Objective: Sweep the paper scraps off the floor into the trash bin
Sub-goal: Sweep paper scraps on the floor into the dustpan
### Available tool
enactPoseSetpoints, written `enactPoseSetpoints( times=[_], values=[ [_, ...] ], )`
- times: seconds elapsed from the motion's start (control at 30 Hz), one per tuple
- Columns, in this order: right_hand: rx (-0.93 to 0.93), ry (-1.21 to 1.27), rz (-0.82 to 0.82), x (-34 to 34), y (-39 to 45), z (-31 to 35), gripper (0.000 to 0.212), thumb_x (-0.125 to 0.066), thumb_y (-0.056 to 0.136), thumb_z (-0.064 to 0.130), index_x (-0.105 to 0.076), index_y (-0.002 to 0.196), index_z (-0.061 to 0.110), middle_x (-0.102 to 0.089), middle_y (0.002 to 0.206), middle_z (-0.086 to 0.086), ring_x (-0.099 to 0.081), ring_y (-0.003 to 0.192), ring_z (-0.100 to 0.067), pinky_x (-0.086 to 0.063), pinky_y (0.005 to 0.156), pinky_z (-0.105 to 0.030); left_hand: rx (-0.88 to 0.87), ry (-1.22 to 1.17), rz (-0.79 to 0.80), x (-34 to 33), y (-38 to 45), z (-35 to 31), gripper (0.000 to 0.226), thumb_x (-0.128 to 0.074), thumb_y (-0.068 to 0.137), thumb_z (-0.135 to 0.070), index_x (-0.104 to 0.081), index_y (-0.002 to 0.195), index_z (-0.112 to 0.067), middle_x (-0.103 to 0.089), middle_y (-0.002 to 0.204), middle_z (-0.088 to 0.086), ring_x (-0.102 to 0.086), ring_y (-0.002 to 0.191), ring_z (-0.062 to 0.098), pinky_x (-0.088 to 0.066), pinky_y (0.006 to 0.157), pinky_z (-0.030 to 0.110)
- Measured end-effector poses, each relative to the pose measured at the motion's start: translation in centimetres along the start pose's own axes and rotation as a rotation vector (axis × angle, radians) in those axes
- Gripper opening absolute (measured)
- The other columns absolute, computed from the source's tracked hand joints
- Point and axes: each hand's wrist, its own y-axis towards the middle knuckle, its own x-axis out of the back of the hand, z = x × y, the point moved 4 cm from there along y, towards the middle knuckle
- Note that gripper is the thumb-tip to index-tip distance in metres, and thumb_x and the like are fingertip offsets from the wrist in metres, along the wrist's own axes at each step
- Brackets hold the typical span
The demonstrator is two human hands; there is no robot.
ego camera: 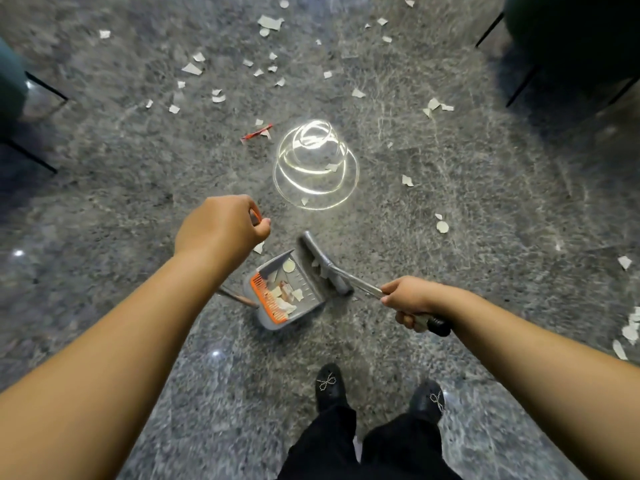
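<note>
Left hand [221, 225] fist curled round orange-tipped dustpan handle [255, 216]. Right hand [410, 299] gripping broom handle [367, 289] above its black grip. Grey broom head [323, 263] sits at the open mouth of the grey dustpan [287, 292], which holds several scraps. Paper scraps [270, 22] scattered over the grey speckled floor [138, 188], mostly ahead and right. Red scrap [257, 132] near light reflection.
</note>
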Motion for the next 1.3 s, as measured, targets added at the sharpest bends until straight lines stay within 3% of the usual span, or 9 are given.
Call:
enactPoseSetpoints(
  times=[0.17, 0.53, 0.67, 0.87, 1.1, 1.3],
  values=[
    [-0.017, 0.086, 0.098, -1.5, -1.5, 1.5, 0.029, -0.042, 0.102, 0.017, -0.048, 0.130, 0.020, -0.039, 0.059, -0.006, -0.036, 0.032, -0.009, -0.032, 0.039, -0.013, 0.009, -0.020, 0.004, 0.0, -0.7, 1.2, 0.019, -0.062, 0.086, -0.047, -0.065, 0.082, -0.028, -0.069, 0.086, 0.002, -0.062, 0.080, 0.026, -0.045, 0.062, 0.030],
    [0.070, -0.005, 0.011, -1.0, -4.3, 5.1, 0.032, -0.043, 0.100, 0.018, -0.049, 0.132, 0.018, -0.044, 0.057, -0.007, -0.039, 0.036, -0.013, -0.034, 0.036, -0.018, 0.267, -0.166, -0.103, 2.9, -5.0, 10.6, 0.021, -0.068, 0.084, -0.046, -0.059, 0.074, -0.030, -0.068, 0.080, -0.002, -0.060, 0.078, 0.025, -0.042, 0.064, 0.030],
    [0.118, -0.037, -0.027, -0.3, -3.4, 9.0, 0.031, -0.043, 0.100, 0.015, -0.050, 0.131, 0.016, -0.043, 0.058, -0.008, -0.040, 0.036, -0.013, -0.034, 0.035, -0.017, 0.396, -0.212, -0.178, 4.1, -5.9, 14.1, 0.021, -0.069, 0.085, -0.043, -0.058, 0.075, -0.029, -0.060, 0.073, -0.004, -0.054, 0.073, 0.023, -0.039, 0.063, 0.030],
    [0.139, -0.087, -0.028, 1.0, -0.4, 15.4, 0.036, -0.044, 0.101, 0.017, -0.046, 0.137, 0.017, -0.045, 0.058, -0.007, -0.040, 0.038, -0.012, -0.033, 0.036, -0.018, 0.503, -0.226, -0.250, 4.9, -5.4, 17.3, 0.021, -0.071, 0.085, -0.039, -0.058, 0.074, -0.025, -0.071, 0.085, 0.008, -0.060, 0.077, 0.029, -0.036, 0.062, 0.029],
    [0.138, -0.152, -0.010, 2.7, 5.3, 23.8, 0.032, -0.045, 0.100, 0.018, -0.050, 0.131, 0.022, -0.045, 0.056, -0.009, -0.038, 0.036, -0.015, -0.032, 0.038, -0.016, 0.620, -0.208, -0.188, 5.9, -1.0, 21.3, 0.020, -0.069, 0.085, -0.042, -0.059, 0.077, -0.027, -0.071, 0.091, 0.010, -0.063, 0.087, 0.032, -0.048, 0.071, 0.034],
    [0.108, -0.389, 0.038, 3.1, 9.0, 30.2, 0.027, -0.042, 0.099, 0.017, -0.051, 0.124, 0.011, -0.047, 0.048, -0.008, -0.039, 0.040, -0.019, -0.036, 0.039, -0.021, 0.694, -0.163, -0.119, 6.3, 2.7, 24.1, 0.021, -0.067, 0.086, -0.045, -0.057, 0.077, -0.028, -0.071, 0.094, 0.010, -0.063, 0.089, 0.033, -0.041, 0.068, 0.031]
  ],
)
